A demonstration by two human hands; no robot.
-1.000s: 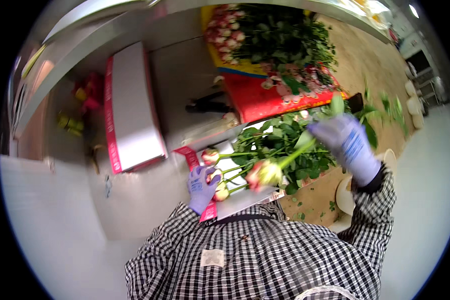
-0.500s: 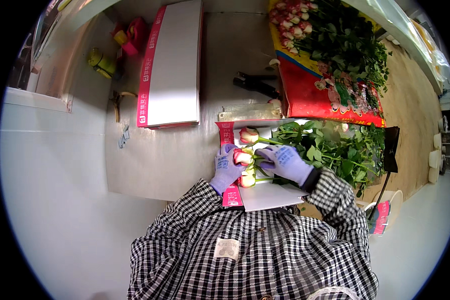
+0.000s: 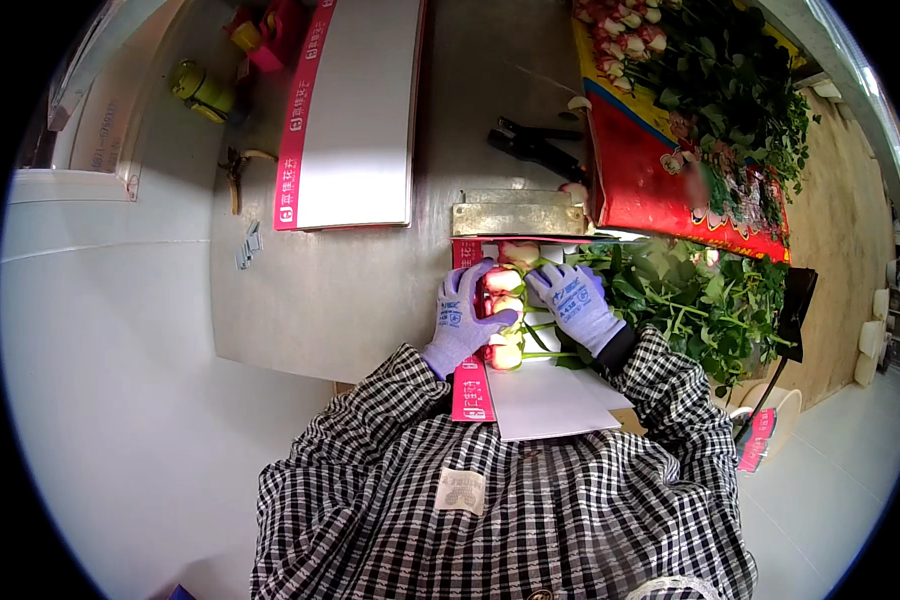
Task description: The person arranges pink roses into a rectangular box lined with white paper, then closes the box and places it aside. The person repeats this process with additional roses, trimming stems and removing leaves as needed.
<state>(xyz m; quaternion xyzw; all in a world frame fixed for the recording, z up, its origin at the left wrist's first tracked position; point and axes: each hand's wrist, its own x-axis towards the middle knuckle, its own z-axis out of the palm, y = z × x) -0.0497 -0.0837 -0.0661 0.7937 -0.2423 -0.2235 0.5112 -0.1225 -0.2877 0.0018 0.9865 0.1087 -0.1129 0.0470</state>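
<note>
Several red-and-cream roses [image 3: 503, 352] lie in a row, heads to the left, on a white sheet [image 3: 548, 400] with a pink printed border. My gloved left hand [image 3: 460, 315] is closed around the middle blooms, thumb across them from below and fingers along their left side. The gloved right hand [image 3: 574, 305] sits just right of the heads, its fingers curled down by the stems of the upper roses; its fingertips are partly hidden. Green stems and leaves [image 3: 695, 310] run off to the right. A metal bar [image 3: 518, 217] stands along the sheet's far edge.
A stack of white pink-edged sheets [image 3: 355, 120] lies at the far left. Beyond the bar is a black stapler-like tool [image 3: 535, 148]. More roses [image 3: 625, 40] rest on a red-and-yellow package [image 3: 630, 170] at the far right. A green bottle [image 3: 202, 92] stands far left.
My left hand has reached further round the blooms, its thumb now across them. The right hand has moved up toward the upper roses, and the row now has another rose head. The view has shifted slightly.
</note>
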